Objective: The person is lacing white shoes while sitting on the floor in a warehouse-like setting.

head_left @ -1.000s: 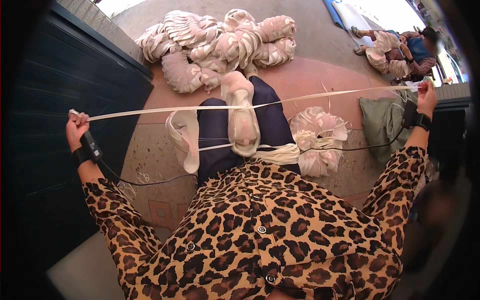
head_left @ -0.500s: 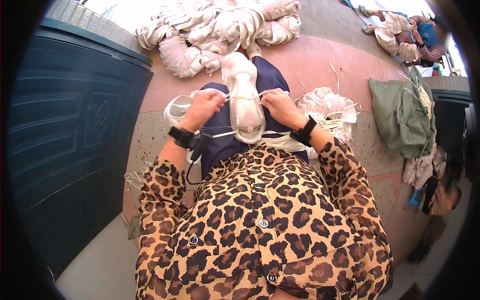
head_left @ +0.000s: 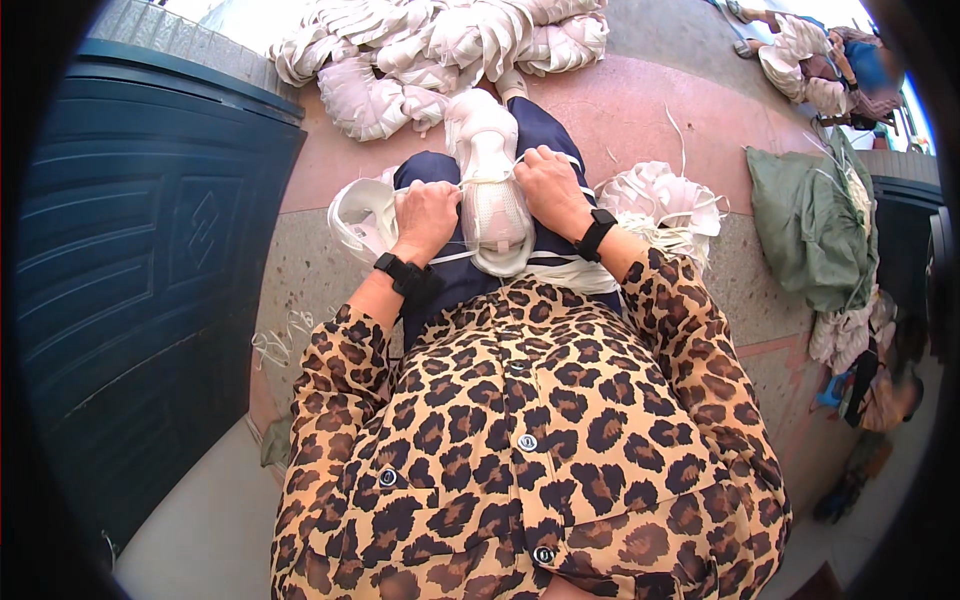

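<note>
A white and pale pink shoe upper (head_left: 495, 222) with a mesh toe lies lengthwise across my lap; whether more uppers are nested in it I cannot tell. A thin white cord (head_left: 487, 181) runs across its top. On the left side, my left hand (head_left: 427, 216) is closed on one part of the cord. My right hand (head_left: 552, 190) is closed on the cord at the right side, close to the upper. Fingertips of both hands are partly hidden. Another white upper (head_left: 360, 217) lies beside my left thigh.
A heap of nested white uppers (head_left: 430, 50) lies ahead on the floor. To the right are a smaller pile (head_left: 662, 205) with loose strips and a green sack (head_left: 810, 225). A dark blue door (head_left: 150, 230) stands at left. Other people (head_left: 855, 70) sit far right.
Both hands have turned at the wrists, knuckles now upward. My left hand has moved lower and slightly right; the right hand has risen a little. Both still hold the cord.
</note>
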Available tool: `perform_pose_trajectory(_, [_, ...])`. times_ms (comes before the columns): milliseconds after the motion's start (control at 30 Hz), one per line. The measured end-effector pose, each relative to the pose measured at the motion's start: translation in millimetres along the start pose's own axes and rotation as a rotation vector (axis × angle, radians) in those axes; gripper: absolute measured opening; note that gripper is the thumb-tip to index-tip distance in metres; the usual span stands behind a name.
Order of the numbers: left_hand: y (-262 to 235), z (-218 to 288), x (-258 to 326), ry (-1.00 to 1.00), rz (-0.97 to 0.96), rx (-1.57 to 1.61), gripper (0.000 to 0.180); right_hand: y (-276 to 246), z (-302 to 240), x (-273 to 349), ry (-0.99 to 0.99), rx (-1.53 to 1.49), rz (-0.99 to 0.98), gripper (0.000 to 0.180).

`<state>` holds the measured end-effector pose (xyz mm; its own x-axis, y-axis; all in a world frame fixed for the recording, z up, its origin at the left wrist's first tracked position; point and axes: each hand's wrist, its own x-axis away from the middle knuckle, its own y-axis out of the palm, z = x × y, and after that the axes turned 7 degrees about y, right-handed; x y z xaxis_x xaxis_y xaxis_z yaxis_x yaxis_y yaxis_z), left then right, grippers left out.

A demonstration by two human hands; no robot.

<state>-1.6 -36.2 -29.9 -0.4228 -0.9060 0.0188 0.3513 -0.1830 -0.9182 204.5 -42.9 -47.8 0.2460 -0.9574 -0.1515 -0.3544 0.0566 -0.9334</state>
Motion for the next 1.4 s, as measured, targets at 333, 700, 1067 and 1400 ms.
perform_pose_trajectory(333, [-1,12,-18,0.266,-0.007,-0.289,0.01,-2,-3,-8,-0.126,0.138,-0.139,0.006])
perform_pose_trajectory(700, [3,23,-8,0.05,0.014,-0.22,0.023,-15,-4,-2,0.029,0.069,0.029,0.007])
perform_pose_trajectory(1067, [8,27,1,-0.027,-0.129,-0.134,0.025,-6,-4,9,0.103,0.083,-0.223,0.021])
perform_pose_trajectory(1400, [6,35,8,0.121,0.185,-0.052,0.02,3,19,18,0.044,-0.311,-0.119,0.016])
